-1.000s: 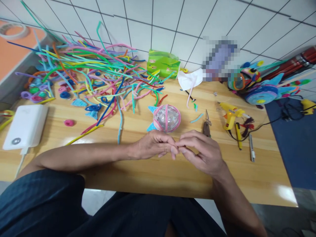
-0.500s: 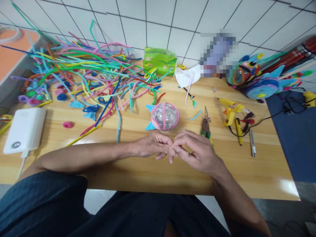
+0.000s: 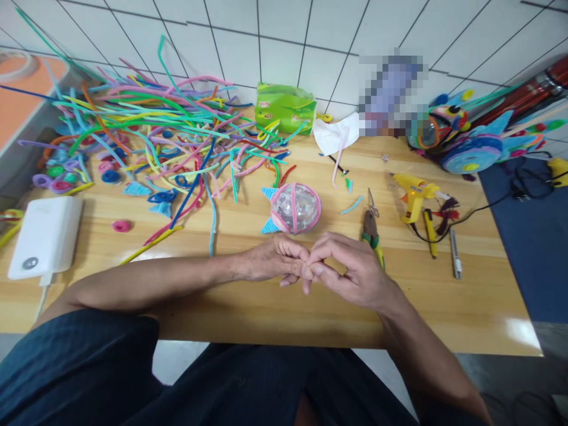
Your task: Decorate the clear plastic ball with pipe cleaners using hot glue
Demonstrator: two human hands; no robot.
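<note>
My left hand (image 3: 273,259) and my right hand (image 3: 350,267) meet fingertip to fingertip low over the wooden table (image 3: 284,307). Both pinch closed around something too small to make out. Just beyond them lies a clear ball wrapped in pink pipe cleaners with light blue fins (image 3: 294,209). Green-handled pliers (image 3: 370,228) lie right beside my right hand.
A big heap of coloured pipe cleaners (image 3: 168,139) fills the back left. A white power bank (image 3: 45,235) sits at the left edge, a green packet (image 3: 284,108) by the wall, a yellow glue gun (image 3: 413,194) and pens at right, finished craft figures (image 3: 470,148) far right.
The hands stay pinched together, with only slight finger shifts. The view has drifted a little, and the pliers now show more clearly beside my right hand.
</note>
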